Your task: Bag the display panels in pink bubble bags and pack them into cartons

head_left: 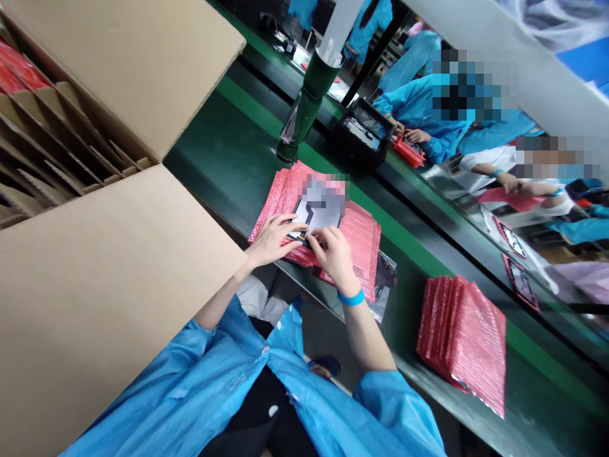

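A flat screen panel (324, 219) with a silver-grey back, a dark border and a black strip lies on a pile of red bubble-wrap bags (280, 202). My left hand (276, 240) holds the panel's lower left corner, fingers over the edge and thumb near the bottom. At the bottom edge, by a small yellow strip, my right hand (333, 252) has thumb and forefinger pinched together; what is between them is too small to make out. More red bubble bags (359, 244) lie under and beside my right hand.
On my left stands an open cardboard box (118, 285) with dividers (52, 149). A stack of red bubble bags (464, 336) sits right on the green bench (404, 330). A green-wrapped post (309, 95) rises behind the panel, near a black bin (364, 133). Co-workers (413, 95) work across the bench.
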Demonstrator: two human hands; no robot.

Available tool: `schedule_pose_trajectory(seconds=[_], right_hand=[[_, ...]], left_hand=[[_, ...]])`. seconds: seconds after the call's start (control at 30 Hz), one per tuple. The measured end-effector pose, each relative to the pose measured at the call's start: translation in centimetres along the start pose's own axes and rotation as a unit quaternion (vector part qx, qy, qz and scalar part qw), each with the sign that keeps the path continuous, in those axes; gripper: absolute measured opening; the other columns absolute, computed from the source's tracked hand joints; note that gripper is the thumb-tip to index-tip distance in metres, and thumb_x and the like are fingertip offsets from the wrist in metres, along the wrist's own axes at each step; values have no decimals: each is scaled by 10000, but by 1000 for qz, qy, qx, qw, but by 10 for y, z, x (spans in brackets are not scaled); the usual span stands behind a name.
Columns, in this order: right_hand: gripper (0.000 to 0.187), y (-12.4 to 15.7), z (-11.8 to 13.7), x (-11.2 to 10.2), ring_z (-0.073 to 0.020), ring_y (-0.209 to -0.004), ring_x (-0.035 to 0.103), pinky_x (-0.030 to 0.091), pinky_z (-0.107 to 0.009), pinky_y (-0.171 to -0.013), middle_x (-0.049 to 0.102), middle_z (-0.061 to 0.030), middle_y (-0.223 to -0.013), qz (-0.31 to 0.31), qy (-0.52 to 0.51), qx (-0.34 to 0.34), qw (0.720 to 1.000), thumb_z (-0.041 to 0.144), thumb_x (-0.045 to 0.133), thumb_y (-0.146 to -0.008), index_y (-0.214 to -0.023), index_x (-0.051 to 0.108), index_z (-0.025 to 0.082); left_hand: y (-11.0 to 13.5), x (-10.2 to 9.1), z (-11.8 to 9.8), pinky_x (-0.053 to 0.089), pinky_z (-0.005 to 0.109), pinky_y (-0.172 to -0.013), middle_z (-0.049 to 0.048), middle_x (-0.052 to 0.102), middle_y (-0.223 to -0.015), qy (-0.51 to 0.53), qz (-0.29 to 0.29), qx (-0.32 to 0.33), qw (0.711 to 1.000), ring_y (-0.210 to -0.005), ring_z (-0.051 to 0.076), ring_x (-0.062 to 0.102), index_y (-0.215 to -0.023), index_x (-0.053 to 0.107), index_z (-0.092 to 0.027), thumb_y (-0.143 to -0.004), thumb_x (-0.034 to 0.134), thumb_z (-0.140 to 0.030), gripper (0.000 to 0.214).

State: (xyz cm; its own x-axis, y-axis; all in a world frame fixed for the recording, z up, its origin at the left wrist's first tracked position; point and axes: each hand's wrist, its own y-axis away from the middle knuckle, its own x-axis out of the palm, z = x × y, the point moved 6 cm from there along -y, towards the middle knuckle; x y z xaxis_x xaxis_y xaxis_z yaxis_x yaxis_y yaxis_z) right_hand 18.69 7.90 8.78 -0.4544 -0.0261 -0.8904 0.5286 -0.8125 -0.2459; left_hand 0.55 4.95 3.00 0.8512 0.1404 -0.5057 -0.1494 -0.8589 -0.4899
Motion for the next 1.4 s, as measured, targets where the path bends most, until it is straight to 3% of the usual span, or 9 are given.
schedule_pose_trajectory(seconds=[0.1,0.23,0.5,0.9,1.07,1.17,1.27,1.33,1.4], right_hand=[[349,28,9,8,-318,-1206,681,531,-489,-1069,751,-153,-1324,-28,37,-89,995,383,515,-1154,-1373,758,260],[417,41,5,24,-350,-1389,596,457,-546,-1169,691,-139,-1514,-19,99,-102,990,324,544,-1144,-1536,684,300],[448,38,6,28,-359,-1388,580,451,-553,-1171,684,-133,-1502,-37,86,-67,993,330,537,-1142,-1576,649,325],[439,41,20,30,-370,-1395,581,394,-565,-1177,682,-140,-1546,-55,109,-59,991,294,466,-1154,-1550,655,278],[437,50,33,28,-355,-1444,569,360,-575,-1255,664,-136,-1573,-77,85,-31,993,309,495,-1148,-1558,640,260],[481,73,9,19,-338,-1492,554,368,-561,-1292,635,-148,-1604,-139,24,16,990,389,545,-1131,-1583,611,239],[612,111,-40,10,-361,-1564,500,354,-592,-1307,588,-175,-1654,-189,21,90,978,432,586,-1097,-1662,525,202],[651,133,-70,7,-379,-1588,474,329,-615,-1315,578,-171,-1670,-173,51,114,977,439,612,-1083,-1680,508,201],[526,146,-91,3,-361,-1526,543,353,-594,-1295,642,-141,-1617,-145,71,117,980,403,593,-1102,-1600,611,235]], left_hand=[[0,-1,0,431,519,-1278,71,750,-1423,8,-7,-4,1000,-1509,311,578,-1384,742,-298,-1037,731,-324,348],[0,-1,-1,432,525,-1284,80,765,-1381,6,-8,-15,1000,-1496,317,586,-1335,764,-282,-1031,737,-318,308],[3,-1,2,441,536,-1293,98,666,-1549,-22,2,-13,1000,-1530,319,558,-1433,731,-300,-1050,708,-328,385],[1,-3,-4,395,567,-1341,67,706,-1539,-19,29,2,999,-1572,301,522,-1472,698,-308,-1067,659,-303,407],[3,-2,-4,392,567,-1341,93,706,-1535,-24,18,6,1000,-1579,303,518,-1470,696,-278,-1074,661,-381,411],[4,-3,-2,392,580,-1342,100,711,-1531,-26,0,1,1000,-1585,312,516,-1469,695,-275,-1074,667,-434,427],[4,-3,-3,417,574,-1331,114,700,-1545,-28,-5,-1,1000,-1595,317,510,-1490,671,-265,-1086,649,-445,442],[6,-3,-13,435,582,-1319,136,683,-1558,-49,-19,18,998,-1574,325,536,-1482,664,-246,-1096,629,-435,431],[10,-4,-31,451,590,-1301,159,681,-1545,-85,-70,46,993,-1519,332,590,-1430,687,-227,-1098,627,-415,386]])
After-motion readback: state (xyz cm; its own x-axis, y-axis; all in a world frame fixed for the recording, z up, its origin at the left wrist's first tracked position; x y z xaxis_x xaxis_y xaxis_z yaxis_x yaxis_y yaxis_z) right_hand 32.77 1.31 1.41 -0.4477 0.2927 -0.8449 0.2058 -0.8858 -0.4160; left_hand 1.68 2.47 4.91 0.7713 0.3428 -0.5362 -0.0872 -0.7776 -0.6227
